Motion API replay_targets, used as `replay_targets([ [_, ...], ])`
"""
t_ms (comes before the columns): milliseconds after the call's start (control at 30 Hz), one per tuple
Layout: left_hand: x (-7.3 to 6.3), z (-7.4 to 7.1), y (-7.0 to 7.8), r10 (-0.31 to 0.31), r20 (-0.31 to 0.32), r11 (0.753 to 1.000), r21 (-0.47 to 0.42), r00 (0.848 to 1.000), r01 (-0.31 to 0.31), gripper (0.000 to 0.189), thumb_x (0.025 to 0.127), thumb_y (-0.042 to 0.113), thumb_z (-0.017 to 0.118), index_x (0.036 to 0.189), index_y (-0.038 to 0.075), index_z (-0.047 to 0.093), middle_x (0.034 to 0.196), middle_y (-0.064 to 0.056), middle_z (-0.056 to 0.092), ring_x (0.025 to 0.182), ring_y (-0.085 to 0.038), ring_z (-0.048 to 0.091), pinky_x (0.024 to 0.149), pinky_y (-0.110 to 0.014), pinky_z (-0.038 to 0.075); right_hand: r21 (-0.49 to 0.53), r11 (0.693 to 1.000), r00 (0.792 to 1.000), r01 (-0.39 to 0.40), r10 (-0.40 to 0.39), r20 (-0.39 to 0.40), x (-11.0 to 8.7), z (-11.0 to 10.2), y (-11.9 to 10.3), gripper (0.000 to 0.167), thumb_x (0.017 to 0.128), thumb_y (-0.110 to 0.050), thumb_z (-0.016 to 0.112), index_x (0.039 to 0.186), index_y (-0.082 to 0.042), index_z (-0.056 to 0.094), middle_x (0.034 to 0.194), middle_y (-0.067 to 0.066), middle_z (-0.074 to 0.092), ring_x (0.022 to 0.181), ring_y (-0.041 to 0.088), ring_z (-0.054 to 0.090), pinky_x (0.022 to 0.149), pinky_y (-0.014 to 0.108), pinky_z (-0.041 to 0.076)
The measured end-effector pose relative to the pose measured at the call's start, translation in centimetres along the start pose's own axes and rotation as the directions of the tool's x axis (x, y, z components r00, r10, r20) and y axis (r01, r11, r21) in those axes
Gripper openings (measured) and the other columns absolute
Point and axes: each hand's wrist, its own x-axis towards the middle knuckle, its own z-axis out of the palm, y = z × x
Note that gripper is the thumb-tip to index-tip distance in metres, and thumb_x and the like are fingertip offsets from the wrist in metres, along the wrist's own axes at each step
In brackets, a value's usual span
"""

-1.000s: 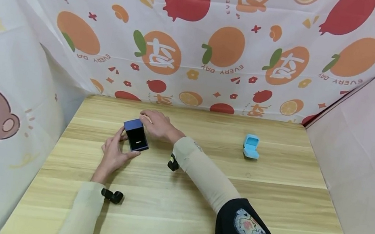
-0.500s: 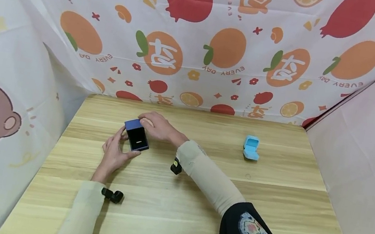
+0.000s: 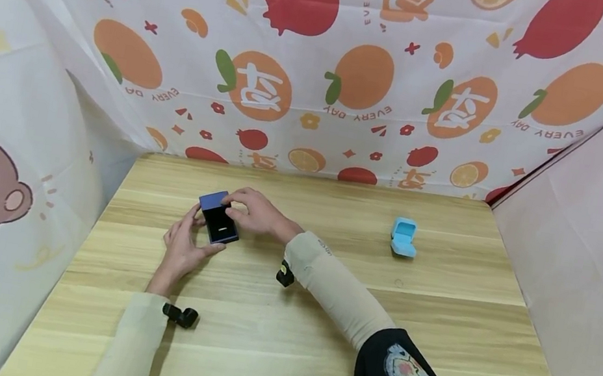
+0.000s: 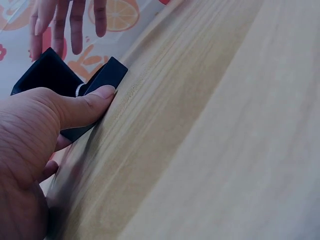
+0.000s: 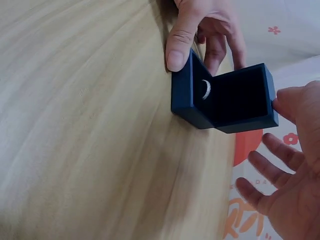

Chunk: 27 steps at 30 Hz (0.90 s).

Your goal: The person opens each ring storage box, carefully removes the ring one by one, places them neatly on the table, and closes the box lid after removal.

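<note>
A dark blue ring box (image 3: 213, 201) stands at the left rear of the table with its lid raised. A silver-coloured ring (image 5: 206, 90) sits upright in its black slot. My left hand (image 3: 182, 254) holds the base from the left, its thumb (image 4: 95, 102) pressed along the front edge and the fingers mostly hidden behind the box. At the lid's right edge is my right hand (image 3: 259, 213); one digit touches the lid in the right wrist view, while the other fingers (image 5: 270, 167) are spread apart from it.
A small light-blue ring box (image 3: 403, 237) with its lid up stands at the right rear of the wooden table (image 3: 275, 355). Behind the table hangs a fruit-print cloth (image 3: 346, 129). Pale cloth walls flank both sides.
My right hand has slid a little nearer to me along the lid, and its fingers now lie at the lid's right edge. The left hand and the box have stayed in place.
</note>
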Motion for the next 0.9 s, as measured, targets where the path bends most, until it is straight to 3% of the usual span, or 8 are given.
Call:
replay_targets([
  [267,-0.1,0.0,0.0,0.008,-0.003,1.0,0.013,1.0,-0.008,0.115,0.078,0.025,0.089,0.164,0.018,0.013,0.141,-0.025,0.057,0.143,-0.044,0.029,0.114,-0.063,0.009,-0.018,0.999,0.999,0.035,-0.036,-0.036,0.0,0.9,0.3,0.025,0.103,-0.024,0.059,0.124,-0.016,0.07,0.139,0.004,0.06,0.131,0.017,0.055,0.113,0.034,0.044],
  [900,-0.1,0.1,0.2,0.002,-0.013,1.0,0.016,1.0,-0.002,0.112,0.079,0.027,0.088,0.164,0.019,0.014,0.14,-0.025,0.057,0.143,-0.043,0.029,0.116,-0.062,0.007,-0.141,0.99,1.0,-0.017,0.016,-0.007,0.1,3.4,1.3,0.024,0.1,-0.03,0.064,0.12,-0.021,0.071,0.143,0.006,0.056,0.133,0.019,0.054,0.114,0.034,0.044],
])
